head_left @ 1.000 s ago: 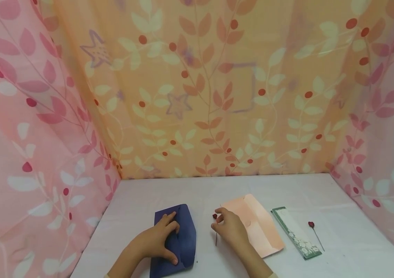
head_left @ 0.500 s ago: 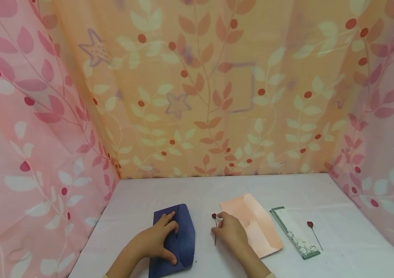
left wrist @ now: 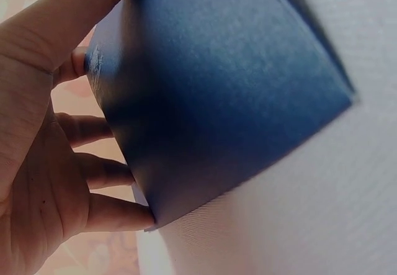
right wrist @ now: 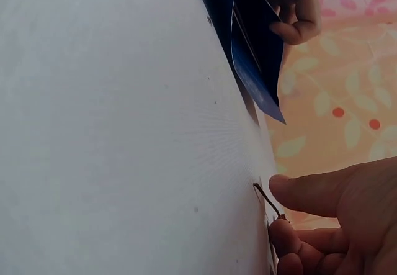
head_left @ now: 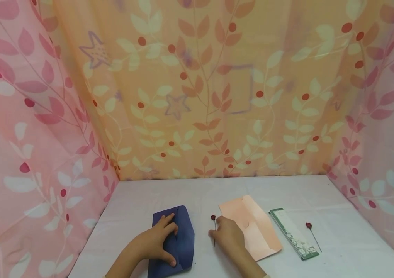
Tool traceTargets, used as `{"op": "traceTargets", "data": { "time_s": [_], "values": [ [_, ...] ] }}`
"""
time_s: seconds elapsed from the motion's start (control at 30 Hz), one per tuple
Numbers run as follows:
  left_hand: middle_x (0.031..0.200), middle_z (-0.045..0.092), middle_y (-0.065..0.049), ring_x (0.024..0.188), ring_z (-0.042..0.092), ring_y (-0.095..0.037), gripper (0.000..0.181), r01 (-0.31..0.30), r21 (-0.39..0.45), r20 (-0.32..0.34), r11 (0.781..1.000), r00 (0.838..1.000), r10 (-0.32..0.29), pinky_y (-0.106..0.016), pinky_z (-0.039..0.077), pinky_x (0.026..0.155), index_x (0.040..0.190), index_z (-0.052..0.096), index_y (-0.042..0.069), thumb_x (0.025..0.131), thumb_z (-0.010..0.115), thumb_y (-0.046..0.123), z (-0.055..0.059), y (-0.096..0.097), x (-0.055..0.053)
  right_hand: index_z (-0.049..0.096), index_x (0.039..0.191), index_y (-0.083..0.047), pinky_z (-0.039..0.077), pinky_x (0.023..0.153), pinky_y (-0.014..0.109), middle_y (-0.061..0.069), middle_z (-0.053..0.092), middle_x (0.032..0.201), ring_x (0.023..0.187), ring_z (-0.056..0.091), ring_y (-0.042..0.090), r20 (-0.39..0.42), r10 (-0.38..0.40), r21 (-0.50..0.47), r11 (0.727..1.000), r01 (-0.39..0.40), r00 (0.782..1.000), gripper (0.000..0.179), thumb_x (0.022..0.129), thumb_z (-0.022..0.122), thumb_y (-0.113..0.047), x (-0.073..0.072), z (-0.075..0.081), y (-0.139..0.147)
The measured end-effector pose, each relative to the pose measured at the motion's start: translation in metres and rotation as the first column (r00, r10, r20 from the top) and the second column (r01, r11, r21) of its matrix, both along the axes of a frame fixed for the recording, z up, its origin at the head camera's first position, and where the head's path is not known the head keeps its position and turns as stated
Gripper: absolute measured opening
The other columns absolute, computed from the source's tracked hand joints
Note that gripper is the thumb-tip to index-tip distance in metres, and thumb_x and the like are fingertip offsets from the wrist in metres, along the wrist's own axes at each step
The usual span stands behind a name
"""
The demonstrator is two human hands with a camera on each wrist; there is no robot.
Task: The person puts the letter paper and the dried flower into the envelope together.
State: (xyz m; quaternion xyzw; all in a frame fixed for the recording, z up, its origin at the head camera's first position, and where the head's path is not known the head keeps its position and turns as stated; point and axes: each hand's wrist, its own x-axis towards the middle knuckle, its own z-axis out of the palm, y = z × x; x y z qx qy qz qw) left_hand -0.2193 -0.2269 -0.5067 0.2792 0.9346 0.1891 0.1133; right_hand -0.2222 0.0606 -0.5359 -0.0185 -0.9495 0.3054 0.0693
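My left hand [head_left: 155,242] holds a dark blue envelope [head_left: 185,235] on the table, fingers spread across it. In the left wrist view, the fingertips go out of sight behind the edge of its blue panel [left wrist: 229,95]. The right wrist view shows the envelope's opening [right wrist: 257,45] parted. My right hand [head_left: 231,236] is low beside a small red artificial rose [head_left: 213,217] with a thin stem. Thumb and index finger are around the stem [right wrist: 267,199], with a gap between them. A peach envelope [head_left: 252,226] lies partly under the right hand.
Right of the peach envelope lies a green-edged card with white flowers [head_left: 292,233]. A second red rose [head_left: 309,225] lies beyond it. The white table [head_left: 169,189] is enclosed by leaf-patterned curtains [head_left: 211,116] at the back and sides.
My right hand has lowered toward the rose's stem, and its fingers have curled in nearer to it. My left hand stays on the blue envelope. The head view has shifted slightly.
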Motion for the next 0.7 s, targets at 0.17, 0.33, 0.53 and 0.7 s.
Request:
{"op": "traceTargets", "data": {
  "time_s": [0.17,0.33,0.53,0.7],
  "values": [
    [0.168,0.023,-0.017,0.149,0.021,-0.058,0.075,-0.005,-0.007,0.004,1.0,1.0,0.005,-0.072,0.046,0.097,0.11,0.05,0.036,0.056,0.081,0.078,-0.0004,-0.0002,0.0004,0.076,0.101,-0.011,0.044,0.055,0.035,-0.003,0.071,0.077,0.066,0.056,0.014,0.004,-0.015,0.011,1.0,0.015,1.0,0.035,0.072,0.085,-0.026,0.0016,-0.0008,-0.0032],
    [0.168,0.024,-0.016,0.149,0.021,-0.058,0.075,-0.01,-0.014,-0.004,1.0,1.0,0.01,-0.072,0.046,0.097,0.11,0.049,0.038,0.055,0.08,0.08,-0.0016,-0.0006,-0.0002,0.075,0.1,-0.013,0.041,0.053,0.033,-0.009,0.06,0.066,0.061,0.052,0.012,-0.005,-0.013,0.007,1.0,0.013,1.0,0.029,0.074,0.083,-0.023,0.0027,-0.0004,-0.0039],
    [0.168,0.023,-0.016,0.149,0.02,-0.057,0.075,-0.01,-0.008,-0.003,1.0,1.0,0.01,-0.072,0.046,0.097,0.109,0.049,0.039,0.055,0.08,0.08,-0.0023,-0.0007,-0.0016,0.075,0.097,-0.014,0.04,0.052,0.032,-0.009,0.059,0.065,0.06,0.051,0.012,-0.002,-0.024,-0.017,1.0,0.023,1.0,0.024,0.075,0.082,-0.021,0.0024,0.0011,-0.0031],
    [0.168,0.025,-0.017,0.149,0.021,-0.058,0.073,-0.004,-0.007,-0.002,1.0,1.0,0.004,-0.071,0.047,0.096,0.109,0.049,0.038,0.056,0.081,0.079,-0.0021,-0.0008,-0.0005,0.074,0.096,-0.015,0.041,0.052,0.032,-0.008,0.064,0.07,0.061,0.053,0.011,0.0,-0.02,-0.055,0.998,0.02,1.0,0.022,0.075,0.081,-0.02,0.0045,0.0023,-0.0024]
  ]
}}
